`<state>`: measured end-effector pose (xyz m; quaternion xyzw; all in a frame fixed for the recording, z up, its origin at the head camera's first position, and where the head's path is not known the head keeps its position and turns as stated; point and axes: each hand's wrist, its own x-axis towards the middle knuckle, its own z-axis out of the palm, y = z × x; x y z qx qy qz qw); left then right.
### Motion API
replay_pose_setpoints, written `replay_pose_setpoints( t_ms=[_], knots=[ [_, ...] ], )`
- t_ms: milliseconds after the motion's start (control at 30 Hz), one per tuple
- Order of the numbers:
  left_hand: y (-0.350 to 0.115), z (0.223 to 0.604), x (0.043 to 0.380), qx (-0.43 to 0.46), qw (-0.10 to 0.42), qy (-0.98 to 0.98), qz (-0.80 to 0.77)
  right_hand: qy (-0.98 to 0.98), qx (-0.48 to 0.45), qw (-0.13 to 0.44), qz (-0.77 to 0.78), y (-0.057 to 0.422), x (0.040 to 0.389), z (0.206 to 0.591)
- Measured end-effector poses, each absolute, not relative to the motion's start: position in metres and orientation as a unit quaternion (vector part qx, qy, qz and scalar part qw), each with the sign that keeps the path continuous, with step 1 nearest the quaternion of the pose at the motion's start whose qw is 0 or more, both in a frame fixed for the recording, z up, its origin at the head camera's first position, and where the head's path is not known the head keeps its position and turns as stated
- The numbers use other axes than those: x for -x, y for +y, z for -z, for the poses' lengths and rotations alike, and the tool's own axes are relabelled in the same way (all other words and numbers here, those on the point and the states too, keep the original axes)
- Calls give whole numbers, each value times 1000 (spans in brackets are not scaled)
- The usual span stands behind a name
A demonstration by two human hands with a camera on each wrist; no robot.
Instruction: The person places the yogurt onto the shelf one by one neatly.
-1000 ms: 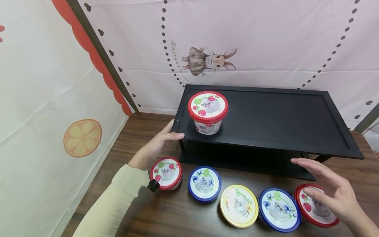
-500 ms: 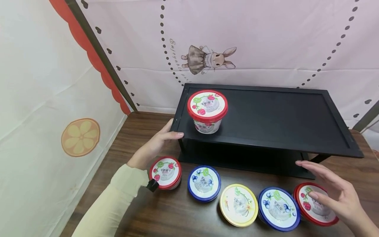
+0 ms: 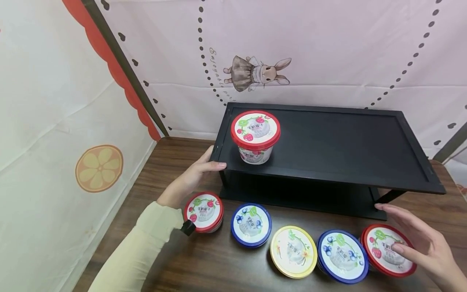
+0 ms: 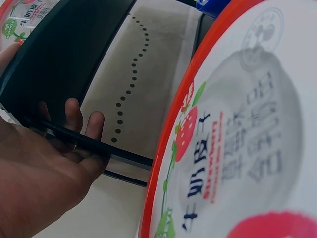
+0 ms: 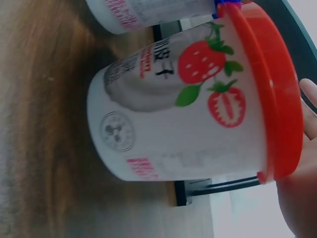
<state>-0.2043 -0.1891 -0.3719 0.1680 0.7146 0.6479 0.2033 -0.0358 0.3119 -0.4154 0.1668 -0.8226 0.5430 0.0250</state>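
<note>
The right hand (image 3: 425,249) is cut off by the frame's corner.

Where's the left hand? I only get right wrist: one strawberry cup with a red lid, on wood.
Observer: The left hand grips the front left corner of the black shelf, thumb on top. It holds no cup.
Operator: How many cups are on the table?
Observer: Five in a row: left red-lidded cup, first blue-lidded cup, yellow-lidded cup, second blue-lidded cup, and yours, the right red-lidded cup.
Operator: Anything on the shelf?
Observer: One more strawberry cup, the shelf cup, at its left end.
Operator: Is the right hand gripping?
Observer: No. The right hand is spread over the lid, one fingertip apparently touching it.
</note>
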Motion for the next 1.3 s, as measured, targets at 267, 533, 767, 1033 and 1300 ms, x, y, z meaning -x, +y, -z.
replay_pose_setpoints(
  t_ms=[267,533,767,1033,1300],
  knots=[
    [-187,371,204,-164,205,712,-652,-832,-158,32,-531,317,31,427],
    [-188,374,205,-164,204,711,-652,-783,-171,36,-597,325,31,440],
    [-187,373,205,-174,202,709,-653,-778,-153,32,-608,332,28,447],
    [-187,372,205,-167,204,710,-652,-788,-138,-3,-600,333,26,451],
    [-187,372,203,-163,201,714,-651,-773,-132,-12,-620,336,23,462]
  ],
)
